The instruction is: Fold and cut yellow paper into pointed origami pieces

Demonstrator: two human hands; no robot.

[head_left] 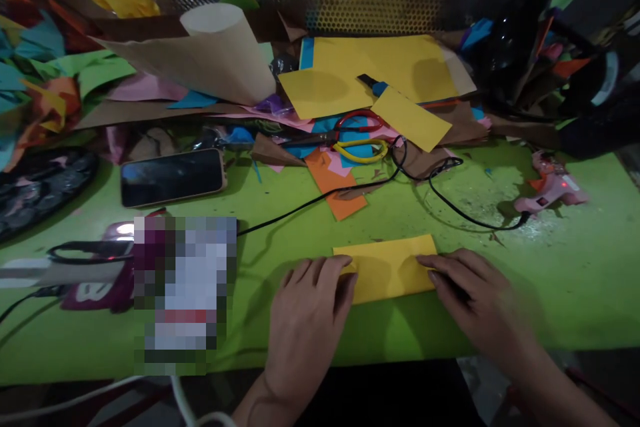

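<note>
A folded strip of yellow paper (387,271) lies on the green tabletop near its front edge. At its left end rests my left hand (311,307), its thumb and index finger closed on the paper's edge. My right hand (475,293) pinches the opposite end between thumb and fingers. The strip stays flat, its middle uncovered between the two hands. Beyond it lies a piece of orange paper (341,197), partly under a black cable (300,205).
Behind are scissors (361,121) with red and yellow handles, yellow sheets (395,70), a rolled brown sheet (225,53) and paper scraps. A phone (173,178) and a pixelated object (195,280) lie left. A pink glue gun (547,192) with a red light stands right.
</note>
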